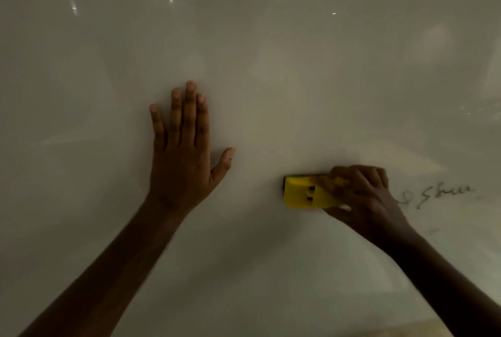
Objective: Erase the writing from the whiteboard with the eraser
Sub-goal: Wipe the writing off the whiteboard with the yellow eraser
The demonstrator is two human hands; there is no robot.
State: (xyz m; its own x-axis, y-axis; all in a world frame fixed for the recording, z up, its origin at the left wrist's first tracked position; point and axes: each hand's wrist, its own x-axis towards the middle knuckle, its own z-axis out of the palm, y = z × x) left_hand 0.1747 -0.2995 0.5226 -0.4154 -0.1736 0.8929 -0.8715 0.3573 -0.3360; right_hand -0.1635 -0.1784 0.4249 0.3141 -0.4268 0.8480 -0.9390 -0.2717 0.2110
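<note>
On whiteboard (271, 65), left hand (180, 163) flat, right hand (363, 195) gripping eraser (301, 195), beside writing (439, 195)

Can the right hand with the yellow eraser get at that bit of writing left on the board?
Probably yes. The writing lies just to the right of the right hand, which grips the yellow eraser against the whiteboard. Nothing lies between them, and the left hand rests flat well off to the other side.

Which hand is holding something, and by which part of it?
The right hand grips the yellow eraser by its right end. The left hand holds nothing; it lies flat on the whiteboard.
</note>
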